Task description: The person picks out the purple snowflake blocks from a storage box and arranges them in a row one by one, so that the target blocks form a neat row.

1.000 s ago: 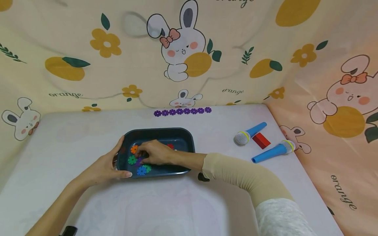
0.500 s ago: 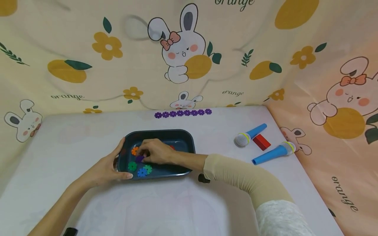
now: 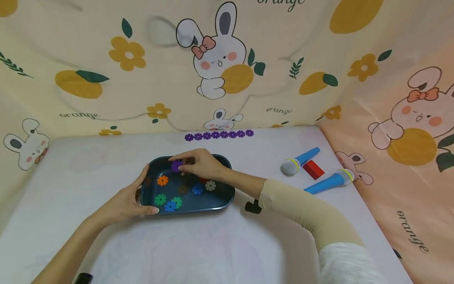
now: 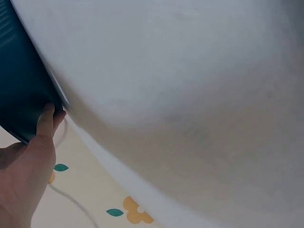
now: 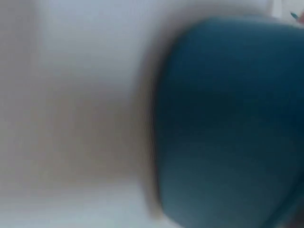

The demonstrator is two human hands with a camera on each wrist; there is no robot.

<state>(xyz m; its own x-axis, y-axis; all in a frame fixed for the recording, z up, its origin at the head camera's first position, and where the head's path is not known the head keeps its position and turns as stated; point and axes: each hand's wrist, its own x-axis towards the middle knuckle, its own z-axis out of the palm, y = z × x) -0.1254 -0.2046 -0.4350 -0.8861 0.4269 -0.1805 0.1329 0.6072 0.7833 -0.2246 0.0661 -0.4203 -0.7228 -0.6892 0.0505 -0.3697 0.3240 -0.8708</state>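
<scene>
My left hand [image 3: 127, 203] grips the left end of a dark blue-green tray [image 3: 207, 203], its thumb on the near corner. The left wrist view also shows that hand on the tray [image 4: 23, 80]. Over the tray's far left part, my right hand [image 3: 203, 165] pinches a purple snowflake disc [image 3: 175, 166] between thumb and fingers. Inside the tray lie an orange disc [image 3: 162, 180], a white disc [image 3: 211, 185], a brown disc [image 3: 182, 189], and green [image 3: 160, 199] and blue [image 3: 197, 188] ones. A red disc is mostly hidden behind my right hand. The right wrist view is blurred.
Behind the tray, a row of several purple discs [image 3: 220, 135] lies near the table's back edge. Two blue toy microphones [image 3: 330, 182] and a red block [image 3: 313, 169] lie at the right. Patterned cloth [image 3: 142, 86] hangs behind the table [image 3: 213, 248].
The right hand has lifted the purple disc from among the others and moved it up toward the tray's far side. More discs are now uncovered. The left hand stays on the tray.
</scene>
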